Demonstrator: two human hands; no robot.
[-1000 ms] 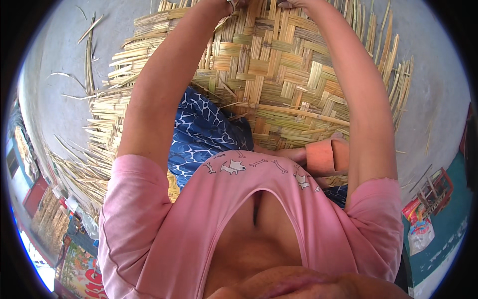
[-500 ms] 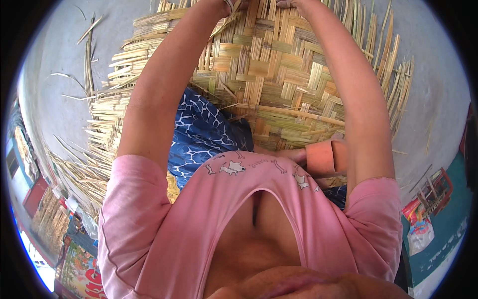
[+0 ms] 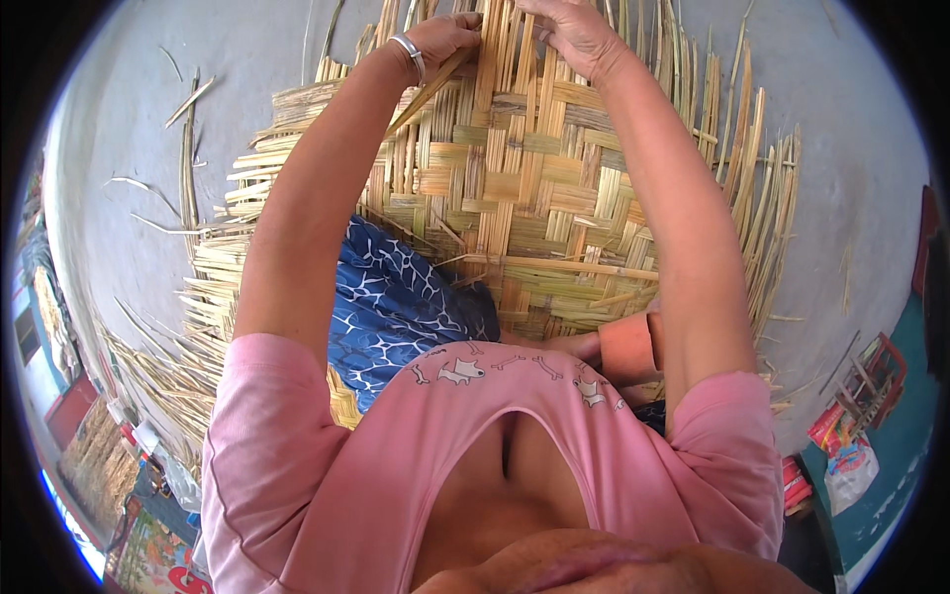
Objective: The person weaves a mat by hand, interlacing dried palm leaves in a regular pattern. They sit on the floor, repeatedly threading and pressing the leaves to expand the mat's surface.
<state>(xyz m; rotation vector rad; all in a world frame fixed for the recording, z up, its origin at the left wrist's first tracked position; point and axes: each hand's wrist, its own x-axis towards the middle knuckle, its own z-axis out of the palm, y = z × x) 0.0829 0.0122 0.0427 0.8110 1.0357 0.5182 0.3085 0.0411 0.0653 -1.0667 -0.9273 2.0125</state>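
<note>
Only container I can make out is the plastic bag [image 3: 852, 473] off to your right, by a red frame [image 3: 876, 371]; it's whitish with some red on it, and I can't tell what's inside. Your woven mat [image 3: 559, 193] is spread on the grey floor [image 3: 247, 59] right in front of you, with its far edge up by your hands and your blue patterned cloth [image 3: 396, 312] over its near left part. Stray pieces [image 3: 186, 163] lie on the floor left of it. As for your grip, your left hand [image 3: 448, 38], the one with the bracelet [image 3: 409, 54], is curled closed on a loose strip [image 3: 426, 101] that slants out below it, fingertips up against the upright strips [image 3: 505, 45]. Your right hand [image 3: 582, 38] is just across from it, fingers bent over the same uprights, but honestly I can't tell if they're pinching or only touching. Compared with half a second ago, both hands show way better; they were mostly cut off at the top edge then, and the mat sits lower in view now.
</note>
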